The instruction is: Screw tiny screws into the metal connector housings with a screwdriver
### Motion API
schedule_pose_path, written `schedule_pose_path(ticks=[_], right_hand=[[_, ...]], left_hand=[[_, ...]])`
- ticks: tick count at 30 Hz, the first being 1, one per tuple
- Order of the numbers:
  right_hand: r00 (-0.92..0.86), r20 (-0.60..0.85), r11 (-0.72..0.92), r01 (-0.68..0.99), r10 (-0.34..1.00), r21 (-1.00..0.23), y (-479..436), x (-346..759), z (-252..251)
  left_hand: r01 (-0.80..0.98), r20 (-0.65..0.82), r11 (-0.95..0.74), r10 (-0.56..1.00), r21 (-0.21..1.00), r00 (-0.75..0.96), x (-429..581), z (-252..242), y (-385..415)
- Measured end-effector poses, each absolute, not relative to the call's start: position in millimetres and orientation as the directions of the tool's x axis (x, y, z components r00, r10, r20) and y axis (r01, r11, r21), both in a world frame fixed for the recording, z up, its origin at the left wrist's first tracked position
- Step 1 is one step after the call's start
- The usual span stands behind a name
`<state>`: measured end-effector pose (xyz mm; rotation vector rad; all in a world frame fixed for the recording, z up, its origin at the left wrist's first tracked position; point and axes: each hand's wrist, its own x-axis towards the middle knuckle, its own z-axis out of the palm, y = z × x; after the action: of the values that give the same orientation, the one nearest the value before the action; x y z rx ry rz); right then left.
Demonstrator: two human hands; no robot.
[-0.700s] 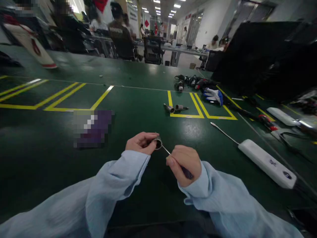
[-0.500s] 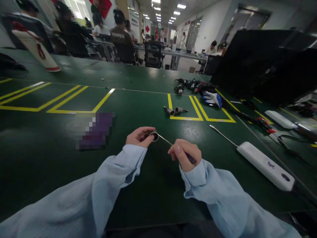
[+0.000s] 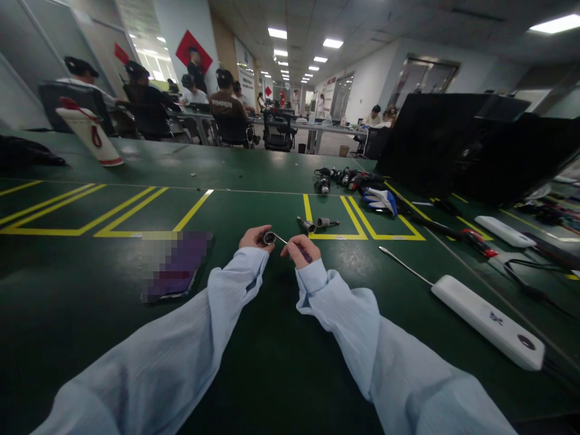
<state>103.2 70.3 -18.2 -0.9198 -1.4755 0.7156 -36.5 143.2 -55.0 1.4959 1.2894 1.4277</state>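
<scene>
My left hand (image 3: 254, 237) is closed around a small round metal connector shell (image 3: 269, 237), held just above the green table (image 3: 281, 338). My right hand (image 3: 299, 249) grips a thin screwdriver (image 3: 290, 244) by its dark handle, and the metal shaft points into the shell's open end. Both arms are stretched forward in light blue sleeves. Two more small metal connector parts (image 3: 317, 224) lie on the table just beyond my hands, at the edge of a yellow-taped box.
A blurred purple flat object (image 3: 179, 266) lies left of my arms. A white power strip (image 3: 487, 320) with a thin rod sits to the right. Gloves and connectors (image 3: 357, 184) lie farther back, black monitors (image 3: 453, 145) at right, seated people beyond the table.
Both hands have moved forward, away from me, with my arms stretched out. The view has tilted up, showing more of the room. The grip on shell and screwdriver is unchanged.
</scene>
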Motion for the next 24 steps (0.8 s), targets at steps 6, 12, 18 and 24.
schedule_pose_path(ticks=[6, 12, 18, 24], right_hand=[[0.017, 0.553, 0.539, 0.197, 0.833, -0.819, 79.9, 107.6, -24.6], [0.088, 0.699, 0.643, 0.325, 0.710, -0.693, 93.3, 107.0, -34.3], [0.123, 0.696, 0.591, 0.438, 0.707, -0.678, 103.3, 109.4, -41.0], [0.127, 0.674, 0.546, 0.487, 0.728, -0.681, 101.4, 108.2, -42.0]], left_hand=[[0.234, 0.337, -0.331, 0.942, 0.914, 0.015, -33.4, -52.5, 155.5], [0.361, 0.423, -0.420, 0.903, 0.832, 0.076, -28.9, -45.8, 158.7], [0.415, 0.498, -0.533, 0.844, 0.737, 0.200, -21.8, -43.1, 162.3], [0.521, 0.544, -0.652, 0.754, 0.552, 0.367, -21.6, -42.6, 167.5]])
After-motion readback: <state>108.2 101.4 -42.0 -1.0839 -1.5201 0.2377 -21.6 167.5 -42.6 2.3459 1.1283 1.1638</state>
